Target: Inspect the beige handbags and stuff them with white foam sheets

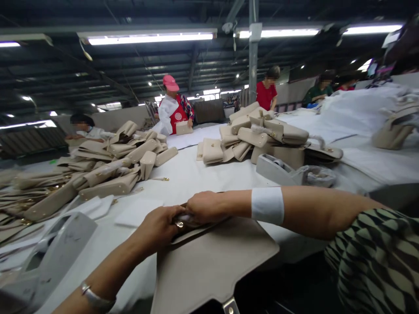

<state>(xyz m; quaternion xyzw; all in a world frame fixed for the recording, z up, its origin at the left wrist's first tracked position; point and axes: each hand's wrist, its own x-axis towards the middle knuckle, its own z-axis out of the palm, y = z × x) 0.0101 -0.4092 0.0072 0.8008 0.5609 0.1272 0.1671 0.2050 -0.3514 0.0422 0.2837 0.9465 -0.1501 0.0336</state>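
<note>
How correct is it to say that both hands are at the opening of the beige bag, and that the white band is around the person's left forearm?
Not quite: the head view shows the white band around the right forearm. The left hand and right hand are indeed at the opening of the beige bag.

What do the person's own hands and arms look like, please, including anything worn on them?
The left hand is bare, with a silver-coloured bracelet further up. The right hand is bare too; a plain white band wraps that forearm, and higher up is a sleeve patterned in dark and pale greenish shapes. No left sleeve shows.
</note>
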